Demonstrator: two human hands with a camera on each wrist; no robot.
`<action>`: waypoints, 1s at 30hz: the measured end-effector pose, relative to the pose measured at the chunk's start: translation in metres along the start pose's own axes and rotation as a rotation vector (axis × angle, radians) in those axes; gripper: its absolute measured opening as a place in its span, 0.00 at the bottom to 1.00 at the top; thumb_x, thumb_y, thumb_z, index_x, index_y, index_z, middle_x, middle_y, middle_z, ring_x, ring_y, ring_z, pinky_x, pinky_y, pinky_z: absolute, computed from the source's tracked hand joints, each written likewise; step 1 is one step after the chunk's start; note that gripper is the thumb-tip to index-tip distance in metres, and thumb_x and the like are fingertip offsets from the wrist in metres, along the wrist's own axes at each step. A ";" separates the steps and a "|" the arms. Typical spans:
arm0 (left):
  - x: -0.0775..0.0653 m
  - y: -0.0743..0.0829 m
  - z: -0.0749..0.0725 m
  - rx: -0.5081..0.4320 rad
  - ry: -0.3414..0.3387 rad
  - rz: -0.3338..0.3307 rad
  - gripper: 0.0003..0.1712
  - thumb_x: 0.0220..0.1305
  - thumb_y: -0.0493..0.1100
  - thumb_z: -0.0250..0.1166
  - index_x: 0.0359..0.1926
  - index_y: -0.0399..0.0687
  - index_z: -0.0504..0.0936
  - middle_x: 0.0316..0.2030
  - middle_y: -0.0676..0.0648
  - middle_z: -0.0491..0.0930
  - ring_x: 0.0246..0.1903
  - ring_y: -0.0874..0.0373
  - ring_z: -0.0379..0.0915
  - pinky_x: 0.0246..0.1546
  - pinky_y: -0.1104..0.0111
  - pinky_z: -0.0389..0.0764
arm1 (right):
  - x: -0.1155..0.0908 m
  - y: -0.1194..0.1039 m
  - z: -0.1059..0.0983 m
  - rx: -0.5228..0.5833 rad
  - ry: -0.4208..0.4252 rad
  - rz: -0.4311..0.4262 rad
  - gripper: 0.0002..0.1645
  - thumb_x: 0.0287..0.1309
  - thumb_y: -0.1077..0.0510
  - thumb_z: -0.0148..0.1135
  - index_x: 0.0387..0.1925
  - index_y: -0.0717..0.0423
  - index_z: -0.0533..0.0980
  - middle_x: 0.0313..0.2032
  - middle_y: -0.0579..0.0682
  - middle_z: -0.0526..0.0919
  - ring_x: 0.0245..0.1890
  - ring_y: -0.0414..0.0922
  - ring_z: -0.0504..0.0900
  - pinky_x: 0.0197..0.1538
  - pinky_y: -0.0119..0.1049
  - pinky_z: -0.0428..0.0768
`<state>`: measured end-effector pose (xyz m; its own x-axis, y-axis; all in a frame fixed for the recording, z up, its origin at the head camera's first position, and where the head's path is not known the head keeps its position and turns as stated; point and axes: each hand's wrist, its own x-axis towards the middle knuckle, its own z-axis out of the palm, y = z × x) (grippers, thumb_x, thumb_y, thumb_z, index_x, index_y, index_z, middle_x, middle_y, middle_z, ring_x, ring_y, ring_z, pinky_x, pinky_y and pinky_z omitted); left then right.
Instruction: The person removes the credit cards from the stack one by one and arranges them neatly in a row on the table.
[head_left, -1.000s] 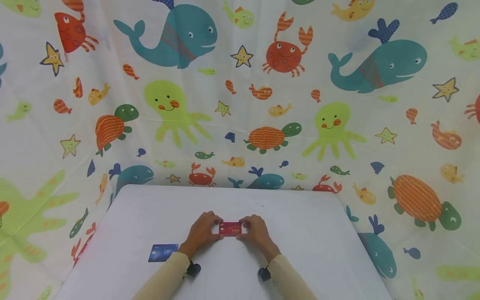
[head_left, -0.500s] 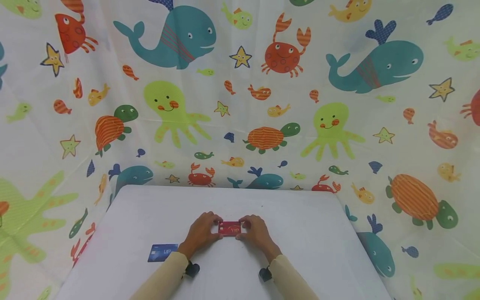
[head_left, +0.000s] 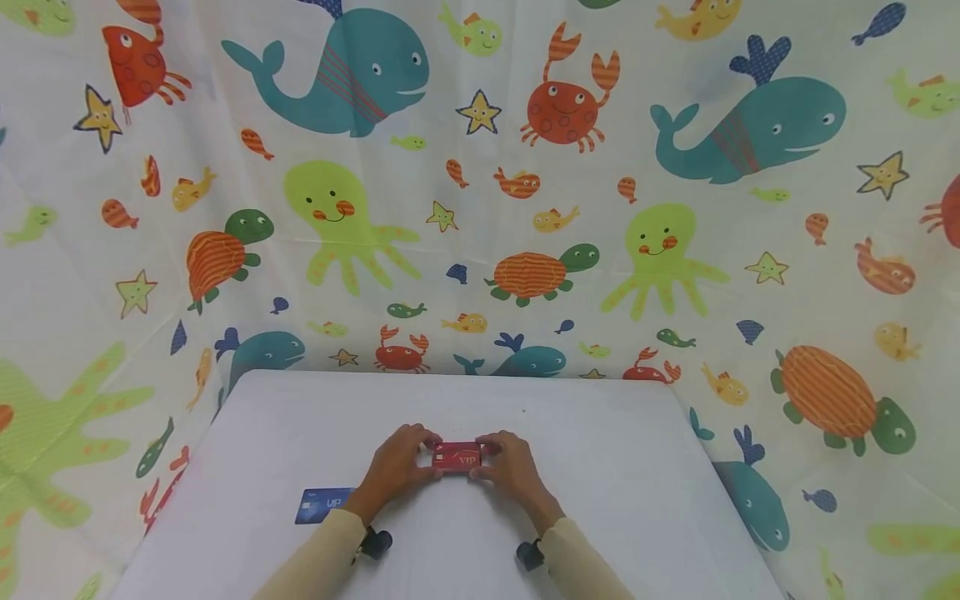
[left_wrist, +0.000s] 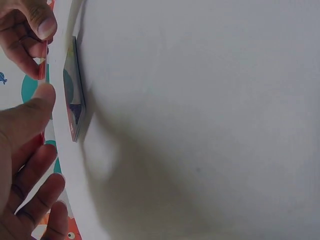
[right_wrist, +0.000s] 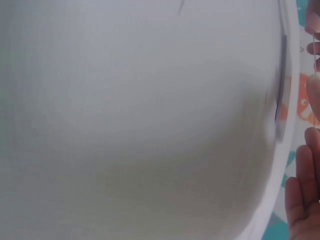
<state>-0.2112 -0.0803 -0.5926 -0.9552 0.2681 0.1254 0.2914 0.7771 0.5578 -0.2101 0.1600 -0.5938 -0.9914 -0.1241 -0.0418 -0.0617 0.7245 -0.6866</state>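
Note:
A red card with "VIP" print (head_left: 456,457) is held level between both hands near the middle of the white table. My left hand (head_left: 397,467) pinches its left end between thumb and finger. At its right end, my right hand (head_left: 516,471) pinches it the same way. The left wrist view shows the red card (left_wrist: 42,70) edge-on, apart from a thin glossy slab (left_wrist: 74,95) on the table that reflects the patterned cloth. In the head view I cannot make that slab out. Left of my left wrist lies a blue VIP card (head_left: 321,506), its right end hidden by the arm.
The white table (head_left: 600,467) extends around both hands. Behind it hangs a cloth (head_left: 465,242) printed with sea animals. Each wrist carries a small dark camera, one on the left (head_left: 377,543) and one on the right (head_left: 529,555).
The red card and my left hand have shifted slightly left. My left forearm covers a little more of the blue card. Both hands keep their pinch.

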 end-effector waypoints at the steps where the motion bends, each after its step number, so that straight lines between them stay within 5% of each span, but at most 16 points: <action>1: 0.000 0.000 -0.001 0.000 0.000 -0.001 0.29 0.53 0.50 0.85 0.56 0.56 0.87 0.43 0.53 0.84 0.48 0.57 0.78 0.58 0.53 0.86 | -0.001 -0.001 0.000 0.008 0.003 0.001 0.32 0.53 0.52 0.84 0.60 0.45 0.84 0.47 0.45 0.87 0.49 0.43 0.81 0.63 0.50 0.85; 18: -0.016 -0.002 -0.013 0.092 0.026 0.049 0.30 0.49 0.51 0.87 0.54 0.56 0.89 0.44 0.53 0.84 0.47 0.60 0.77 0.52 0.59 0.89 | -0.017 -0.010 0.007 0.043 0.016 -0.055 0.32 0.52 0.50 0.85 0.59 0.47 0.85 0.45 0.42 0.87 0.47 0.42 0.83 0.59 0.45 0.87; 30: -0.029 -0.011 -0.025 0.092 0.006 0.014 0.28 0.49 0.52 0.87 0.52 0.59 0.89 0.43 0.56 0.84 0.45 0.62 0.77 0.50 0.60 0.89 | -0.024 -0.023 0.018 0.039 0.011 -0.055 0.34 0.50 0.48 0.86 0.60 0.44 0.85 0.50 0.42 0.88 0.52 0.43 0.83 0.63 0.47 0.86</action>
<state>-0.1882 -0.1104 -0.5818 -0.9512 0.2762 0.1375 0.3080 0.8224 0.4783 -0.1826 0.1336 -0.5902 -0.9878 -0.1555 0.0044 -0.1118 0.6896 -0.7155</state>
